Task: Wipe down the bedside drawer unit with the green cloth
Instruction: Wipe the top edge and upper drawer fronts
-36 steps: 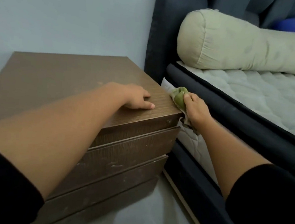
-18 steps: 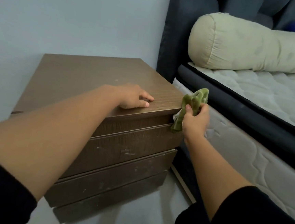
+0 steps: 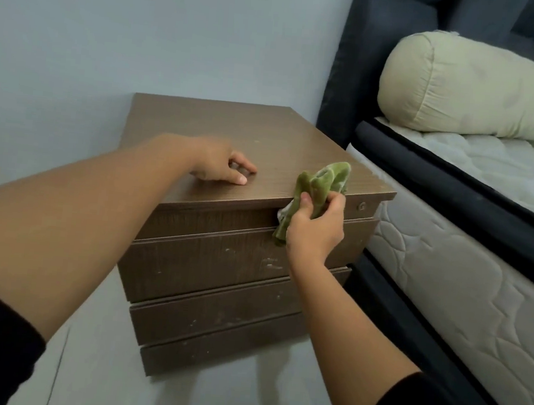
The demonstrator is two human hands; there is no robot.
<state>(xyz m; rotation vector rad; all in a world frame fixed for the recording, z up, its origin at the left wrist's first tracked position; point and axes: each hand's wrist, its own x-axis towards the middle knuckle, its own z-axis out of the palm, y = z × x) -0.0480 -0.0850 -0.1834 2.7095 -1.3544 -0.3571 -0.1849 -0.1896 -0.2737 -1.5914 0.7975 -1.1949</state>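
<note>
The brown wooden bedside drawer unit (image 3: 221,263) stands against the pale wall, with three drawer fronts facing me. My left hand (image 3: 220,164) rests on its top near the front edge, fingers loosely curled and holding nothing. My right hand (image 3: 316,227) grips the bunched green cloth (image 3: 320,181) at the front right of the unit, level with the top edge. Part of the cloth sticks up above the top, and a strip hangs down over the upper drawer front.
A bed (image 3: 468,252) with a dark frame and quilted white mattress stands close to the unit's right side. A cream bolster pillow (image 3: 475,91) lies on it. The dark headboard (image 3: 352,64) rises behind. Pale floor (image 3: 177,398) lies in front of the unit.
My right hand has brought the cloth from the gap beside the bed round to the unit's front right corner. My left hand stays on the top. My view has shifted left.
</note>
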